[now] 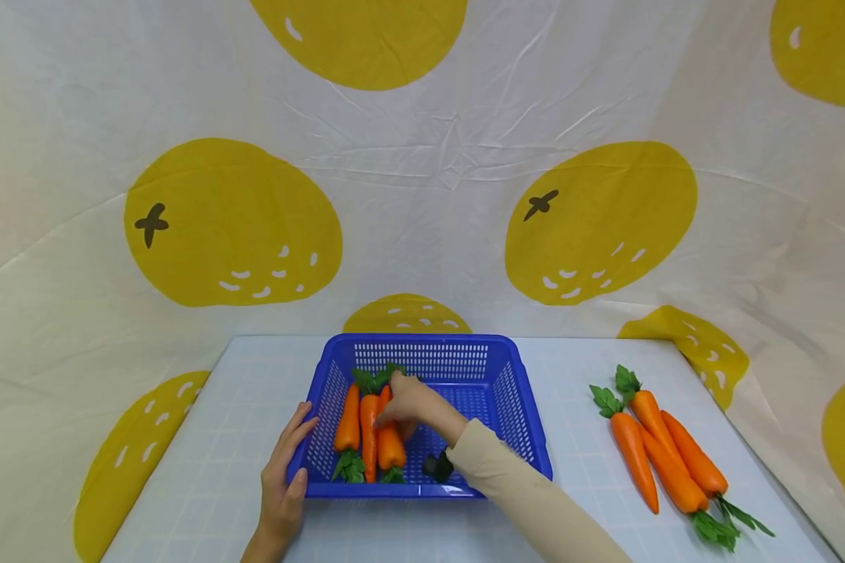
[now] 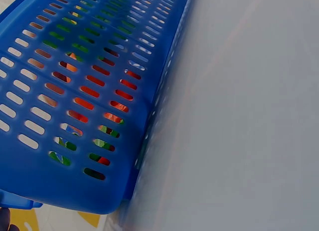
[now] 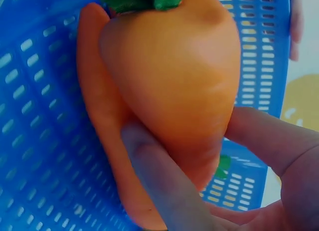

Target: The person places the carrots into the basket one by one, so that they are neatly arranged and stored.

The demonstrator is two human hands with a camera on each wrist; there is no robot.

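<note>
A blue plastic basket (image 1: 521,422) stands on the table with orange carrots in its left half. My right hand (image 1: 415,407) reaches inside and pinches a carrot (image 3: 174,66) between thumb and finger. Another carrot (image 3: 94,86) lies right beside it in the right wrist view. Further left in the basket are a carrot (image 1: 369,438) with its tip toward me and one (image 1: 348,422) with leaves at the near end. My left hand (image 1: 282,477) rests at the basket's near left corner, its fairly straight fingers along the left rim. Red-orange shows through the slots in the left wrist view.
Several more carrots (image 1: 630,453) with green leaves lie in a group on the table (image 1: 577,508), right of the basket. A small dark object (image 1: 438,467) sits in the basket by the right sleeve (image 1: 514,485). A fruit-print cloth (image 1: 422,219) hangs behind.
</note>
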